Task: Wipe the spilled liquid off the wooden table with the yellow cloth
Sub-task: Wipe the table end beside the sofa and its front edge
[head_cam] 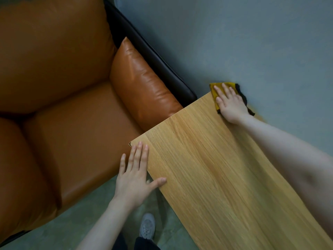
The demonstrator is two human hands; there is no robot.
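Note:
The wooden table (216, 168) runs from the lower right up toward the wall. At its far corner lies the yellow cloth (216, 87) with a dark edge, partly hanging past the table's end. My right hand (230, 103) presses flat on the cloth with straight fingers. My left hand (135, 175) rests open on the near left edge of the table, fingers straight and thumb spread onto the wood. I see no liquid on the wood.
An orange leather sofa (63, 105) with a cushion (144, 83) stands close against the table's left side. A grey-blue wall (252, 42) is behind the table's far end. My grey shoe (147, 226) stands on the floor below.

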